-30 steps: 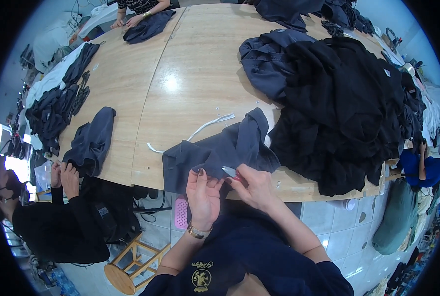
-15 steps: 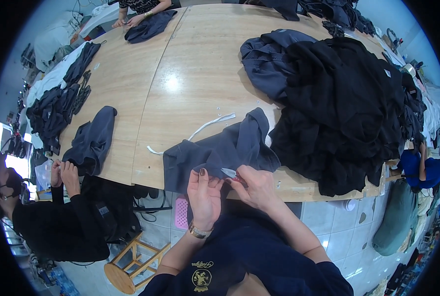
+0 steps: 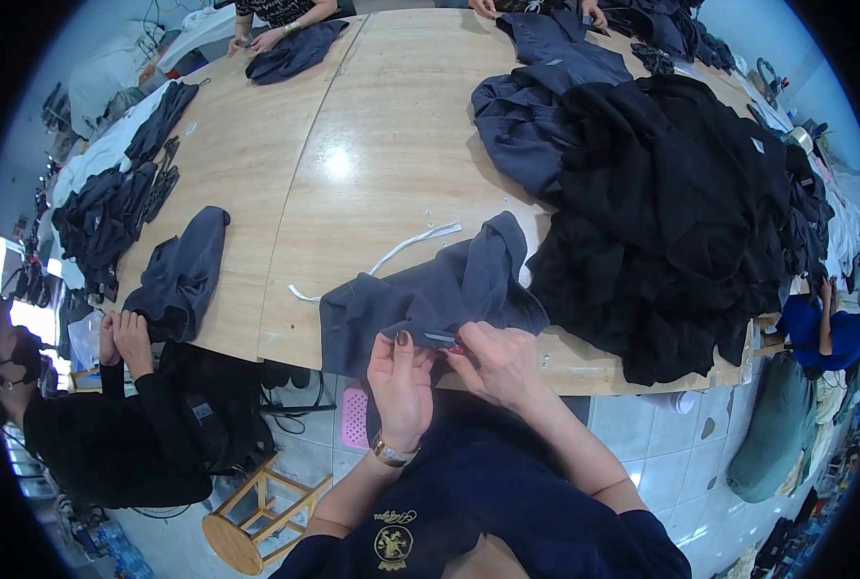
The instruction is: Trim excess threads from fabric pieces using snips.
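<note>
Grip: both hands pinch the near hem of a dark grey-blue fabric garment (image 3: 430, 299); the left hand (image 3: 401, 381) holds the cloth from below, fingers closed on it, while the right hand (image 3: 497, 362) nips the same edge together with a small slim silvery tool (image 3: 439, 337) between thumb and fingers.
Garment: spread flat at the near edge of the long pale wooden table (image 3: 353, 164), its hem hanging just over the rim where the hands meet.
Beyond the grip: a white cord (image 3: 391, 256) lies curved on the wood, touching the garment's far side.
Right of the grip: a big heap of black clothing (image 3: 681, 222) presses against the garment, with a dark blue-grey piece (image 3: 521, 125) behind it.
Left of the grip: a folded dark grey cloth (image 3: 184, 270) lies at the table edge, the hands of a seated person in black (image 3: 121, 338) at its lower end.
Below the grip: a pink perforated plastic piece (image 3: 354, 417) and a wooden stool (image 3: 251, 516) on the tiled floor.
</note>
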### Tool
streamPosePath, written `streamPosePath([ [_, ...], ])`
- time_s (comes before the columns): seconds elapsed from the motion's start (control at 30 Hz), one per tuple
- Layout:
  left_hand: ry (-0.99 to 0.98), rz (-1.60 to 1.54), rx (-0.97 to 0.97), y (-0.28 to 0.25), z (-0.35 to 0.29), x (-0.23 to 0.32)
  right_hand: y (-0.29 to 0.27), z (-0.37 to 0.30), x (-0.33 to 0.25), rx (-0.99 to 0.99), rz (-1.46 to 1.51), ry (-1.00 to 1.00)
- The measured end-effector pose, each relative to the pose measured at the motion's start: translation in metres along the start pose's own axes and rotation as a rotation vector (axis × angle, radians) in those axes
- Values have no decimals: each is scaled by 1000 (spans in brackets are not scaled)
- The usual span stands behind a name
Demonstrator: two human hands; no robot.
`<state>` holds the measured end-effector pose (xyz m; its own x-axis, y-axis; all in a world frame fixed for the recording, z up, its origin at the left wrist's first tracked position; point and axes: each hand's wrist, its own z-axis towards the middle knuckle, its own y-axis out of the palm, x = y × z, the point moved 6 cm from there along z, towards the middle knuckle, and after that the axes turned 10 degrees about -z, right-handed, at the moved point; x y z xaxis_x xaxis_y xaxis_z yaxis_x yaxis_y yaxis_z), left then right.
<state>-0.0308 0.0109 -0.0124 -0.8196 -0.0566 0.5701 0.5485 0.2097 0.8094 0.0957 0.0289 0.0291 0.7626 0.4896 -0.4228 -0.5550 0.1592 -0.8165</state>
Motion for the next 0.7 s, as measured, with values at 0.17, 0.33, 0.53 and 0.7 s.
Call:
streamPosePath([
  [0.17,-8,35,15,4,1,-2,1,-3,7,-2,56,56],
  [0.33,-28,7,63,5,6,-6,9,-5,20,-10,395,277],
  [0.53,-60,120,116,-12,1,-3,18,13,-7,143,398,39],
  [0.7,68,631,-139,21,11,1,14,1,35,153,439,249],
])
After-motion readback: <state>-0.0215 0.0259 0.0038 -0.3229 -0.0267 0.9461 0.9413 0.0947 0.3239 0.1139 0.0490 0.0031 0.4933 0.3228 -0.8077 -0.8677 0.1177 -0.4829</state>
